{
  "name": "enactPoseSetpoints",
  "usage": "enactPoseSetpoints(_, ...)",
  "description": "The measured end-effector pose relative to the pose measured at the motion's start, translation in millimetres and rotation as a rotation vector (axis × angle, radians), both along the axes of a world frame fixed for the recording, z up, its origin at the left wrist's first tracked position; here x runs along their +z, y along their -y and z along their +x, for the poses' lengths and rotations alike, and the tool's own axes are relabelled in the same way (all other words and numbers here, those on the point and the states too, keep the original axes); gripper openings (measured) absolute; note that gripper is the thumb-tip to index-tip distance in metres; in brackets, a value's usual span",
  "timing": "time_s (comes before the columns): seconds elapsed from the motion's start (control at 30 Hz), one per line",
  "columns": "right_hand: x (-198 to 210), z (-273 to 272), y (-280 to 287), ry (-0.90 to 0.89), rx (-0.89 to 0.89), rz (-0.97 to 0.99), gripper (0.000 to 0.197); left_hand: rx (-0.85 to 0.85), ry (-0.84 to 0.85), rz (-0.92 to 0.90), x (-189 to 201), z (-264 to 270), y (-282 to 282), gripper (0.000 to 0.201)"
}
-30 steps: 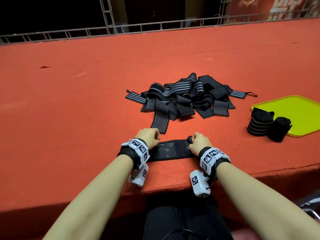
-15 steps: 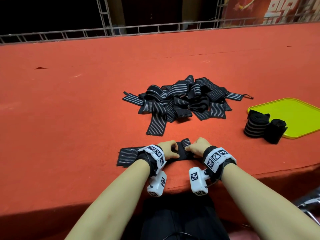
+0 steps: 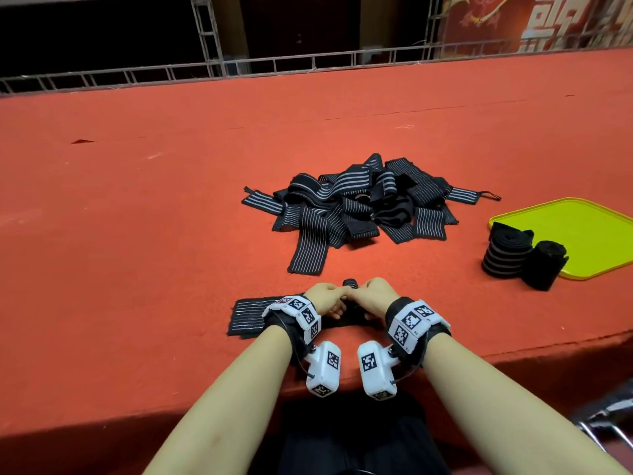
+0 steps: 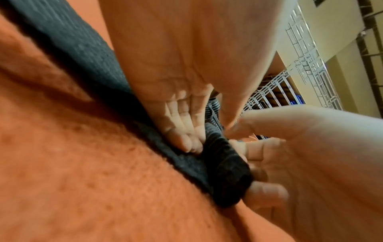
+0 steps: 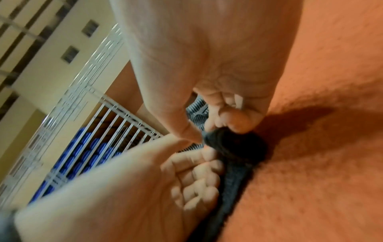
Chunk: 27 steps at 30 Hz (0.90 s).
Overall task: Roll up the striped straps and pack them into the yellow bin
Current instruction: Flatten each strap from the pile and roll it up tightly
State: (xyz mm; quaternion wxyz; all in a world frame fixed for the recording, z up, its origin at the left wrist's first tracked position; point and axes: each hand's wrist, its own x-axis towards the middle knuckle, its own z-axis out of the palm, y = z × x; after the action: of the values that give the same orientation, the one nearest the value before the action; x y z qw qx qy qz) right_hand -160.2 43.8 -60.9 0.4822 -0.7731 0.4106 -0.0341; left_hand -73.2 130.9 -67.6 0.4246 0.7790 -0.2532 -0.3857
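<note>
Two rolled straps [image 3: 524, 260], one bin [image 3: 589, 234]

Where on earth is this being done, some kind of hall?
Likely a stage in a big hall: the work surface is a wide red carpeted platform, a metal truss railing runs along its far edge, and rows of blue seats show beyond it.

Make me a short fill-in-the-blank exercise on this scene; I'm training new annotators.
1. Both hands, left hand and right hand, are rolling one ____ strap.
2. The rolled straps stand beside a ____ bin.
3. The number of rolled straps beside the bin is ____.
4. The table covering is ____.

Missing words: striped; yellow; two; red
</note>
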Motion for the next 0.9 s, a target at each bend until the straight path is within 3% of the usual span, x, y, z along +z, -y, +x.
enactPoseSetpoints(0.13, -1.0, -9.2, 5.1, 0.144, -0.068, 0.123, 0.025, -0.035, 0.054, 0.069, -3.3, 2.8, 3.9, 0.042)
enactPoseSetpoints(0.3, -6.4, -12.3, 6.3, 0.150, -0.090, 0.151, 0.021, 0.005, 0.095, 0.126, 4.3, -3.5, 8.8, 0.028)
enactPoseSetpoints(0.53, -13.8, -14.2, 9.7, 0.224, -0.120, 0.266, 0.022, 0.069, 0.004, 0.091, 7.1, -7.4, 4.4, 0.021)
enactPoseSetpoints(0.67, -15.4, -4.5, 2.2, 0.136, -0.098, 0.079, 0.027, 0.131, -0.052, 0.102, 8.7, -6.3, 0.8, 0.016)
enactPoseSetpoints(0.77, -13.2, 0.4, -6.9, 0.046, -0.091, -0.048, 0.039, 0.240, -0.058, 0.037, 5.2, -1.8, -7.9, 0.025)
enactPoseSetpoints(0.9, -9.4, 0.9, -11.5, 0.013, -0.080, -0.061, 0.040, 0.296, -0.085, 0.006, 1.3, -0.1, -13.0, 0.020)
